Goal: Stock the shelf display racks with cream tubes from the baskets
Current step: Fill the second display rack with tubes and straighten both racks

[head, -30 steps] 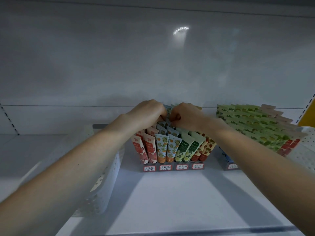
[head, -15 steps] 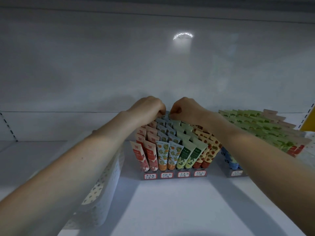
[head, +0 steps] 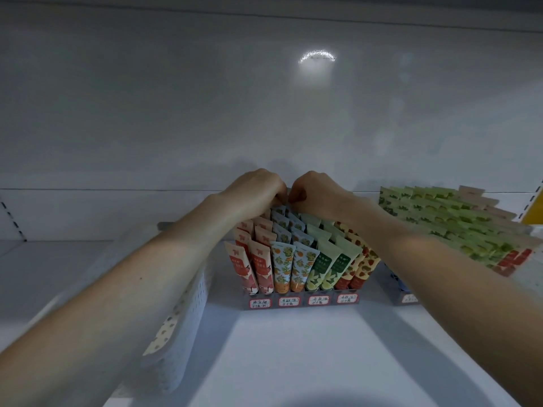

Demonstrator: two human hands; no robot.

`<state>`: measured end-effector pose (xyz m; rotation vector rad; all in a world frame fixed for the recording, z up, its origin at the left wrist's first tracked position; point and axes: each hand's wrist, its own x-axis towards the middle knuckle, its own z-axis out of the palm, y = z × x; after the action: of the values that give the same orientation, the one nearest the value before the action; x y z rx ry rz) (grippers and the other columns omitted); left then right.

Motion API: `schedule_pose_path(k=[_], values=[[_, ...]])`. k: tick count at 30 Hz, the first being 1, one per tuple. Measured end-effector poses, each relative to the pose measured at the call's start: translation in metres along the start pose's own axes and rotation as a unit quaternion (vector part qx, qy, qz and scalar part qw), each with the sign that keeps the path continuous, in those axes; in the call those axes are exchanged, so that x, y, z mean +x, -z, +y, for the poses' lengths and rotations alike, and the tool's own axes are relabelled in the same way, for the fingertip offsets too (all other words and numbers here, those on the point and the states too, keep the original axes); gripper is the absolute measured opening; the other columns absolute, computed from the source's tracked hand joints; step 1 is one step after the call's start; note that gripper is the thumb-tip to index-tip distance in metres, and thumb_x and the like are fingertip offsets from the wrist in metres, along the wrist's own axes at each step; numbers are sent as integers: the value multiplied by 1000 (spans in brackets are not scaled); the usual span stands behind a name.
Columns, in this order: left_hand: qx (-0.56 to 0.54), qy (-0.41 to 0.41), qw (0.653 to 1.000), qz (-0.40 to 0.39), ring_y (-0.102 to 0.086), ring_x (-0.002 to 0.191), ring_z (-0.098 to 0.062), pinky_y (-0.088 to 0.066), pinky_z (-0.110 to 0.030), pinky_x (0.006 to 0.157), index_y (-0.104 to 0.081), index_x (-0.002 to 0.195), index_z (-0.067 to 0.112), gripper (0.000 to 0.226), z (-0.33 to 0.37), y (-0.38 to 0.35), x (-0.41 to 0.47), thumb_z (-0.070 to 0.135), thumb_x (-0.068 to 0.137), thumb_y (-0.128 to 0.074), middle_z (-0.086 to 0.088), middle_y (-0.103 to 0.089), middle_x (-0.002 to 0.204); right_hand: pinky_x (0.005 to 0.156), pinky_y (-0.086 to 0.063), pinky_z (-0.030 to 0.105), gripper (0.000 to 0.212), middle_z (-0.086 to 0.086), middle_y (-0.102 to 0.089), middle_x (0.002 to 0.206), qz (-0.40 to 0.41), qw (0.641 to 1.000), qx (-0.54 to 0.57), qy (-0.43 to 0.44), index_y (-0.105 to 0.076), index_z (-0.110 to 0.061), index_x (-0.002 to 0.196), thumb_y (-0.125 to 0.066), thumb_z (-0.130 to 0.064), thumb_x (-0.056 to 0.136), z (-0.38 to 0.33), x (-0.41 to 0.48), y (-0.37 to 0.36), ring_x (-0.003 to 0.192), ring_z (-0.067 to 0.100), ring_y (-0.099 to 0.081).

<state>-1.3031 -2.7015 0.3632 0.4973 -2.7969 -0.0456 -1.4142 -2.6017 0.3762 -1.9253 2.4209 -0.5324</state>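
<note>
The display rack (head: pixel 302 302) stands at the middle of the shelf (head: pixel 293 353), set back toward the rear edge. It is packed with upright cream tubes (head: pixel 282 262) in stepped rows: pink at the left, then blue with orange fruit, green, and red strawberry print at the right. Handwritten labels run along its front lip.

Both hands meet over the rack's back row. The left hand (head: pixel 255 189) and the right hand (head: pixel 318 192) have their fingers curled tightly downward, knuckles up, pinching the crimped top of the rearmost blue tube (head: pixel 282 207) between them. The fingertips themselves are hidden.

Just left of the rack, a white perforated basket (head: pixel 182 318) runs toward the shelf's front edge under the left forearm, and a spotted tube (head: pixel 163 336) shows through its wall. Toward the shelf's right edge a second rack (head: pixel 408 298) holds fanned rows of green tubes (head: pixel 440 218), with red ones at its near end.

The shelf is smooth white, with shadows of the arms across it. Behind it rises a plain white back panel (head: pixel 205 113) carrying one bright glare spot (head: pixel 316 55). A slotted upright (head: pixel 11 218) stands at the left edge, and a yellow surface (head: pixel 533 210) shows at the far right.
</note>
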Motion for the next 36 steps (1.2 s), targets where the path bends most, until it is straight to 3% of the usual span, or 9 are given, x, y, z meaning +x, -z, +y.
schedule_pose_path(k=[6, 10, 16, 19, 24, 30, 36], values=[[8, 3, 1000, 2, -61, 79, -25, -47, -32, 66, -72, 102, 16, 34, 1, -1, -1, -6, 85, -53, -7, -65, 93, 72, -44, 25, 19, 12, -67, 105, -1, 1000, -6, 0, -70, -4, 99, -55, -7, 87, -1, -1, -1, 95, 26, -62], [0, 2, 1000, 1, -63, 84, -25, -52, -40, 76, -72, 102, 14, 28, -1, 5, -2, -2, 87, -53, -9, -67, 98, 77, -45, 27, 19, 11, -68, 103, -5, 1000, 2, 11, -71, -4, 98, -56, -8, 87, 0, -1, 0, 94, 24, -61], [-25, 28, 997, 64, -59, 104, -26, -45, -34, 91, -66, 112, 4, 23, -13, 36, 2, 9, 93, -55, -13, -64, 114, 76, -41, 20, 16, 6, -66, 103, 73, 996, 57, 6, -70, -3, 97, -59, -9, 88, 12, 6, 26, 85, 10, -54], [-18, 28, 998, 55, -59, 105, -26, -45, -34, 91, -65, 114, 5, 24, -15, 36, 7, 10, 92, -56, -13, -64, 115, 77, -43, 22, 17, 8, -67, 104, 58, 997, 42, 3, -70, -2, 98, -59, -9, 88, 14, 14, 31, 86, 11, -55], [-9, 18, 1000, 16, -60, 103, -25, -46, -32, 87, -65, 114, 8, 25, -14, 22, 18, 8, 91, -55, -12, -64, 114, 78, -42, 23, 19, 8, -66, 107, 29, 999, 34, -3, -68, -4, 101, -60, -14, 88, 16, 24, 25, 94, 16, -57], [2, 2, 1000, -7, -65, 89, -25, -52, -39, 82, -71, 101, 11, 20, -17, 7, 26, 6, 88, -57, -10, -69, 102, 78, -42, 23, 20, 8, -66, 108, 4, 1000, 11, -11, -68, -5, 104, -59, -15, 88, 15, 36, 11, 101, 21, -60], [10, 5, 1000, -2, -64, 87, -25, -52, -38, 81, -70, 100, 11, 21, -15, 5, 29, 3, 89, -55, -9, -68, 100, 76, -45, 24, 19, 9, -66, 109, 0, 999, -3, -33, -68, -8, 103, -58, -11, 87, 17, 45, 3, 98, 22, -61]])
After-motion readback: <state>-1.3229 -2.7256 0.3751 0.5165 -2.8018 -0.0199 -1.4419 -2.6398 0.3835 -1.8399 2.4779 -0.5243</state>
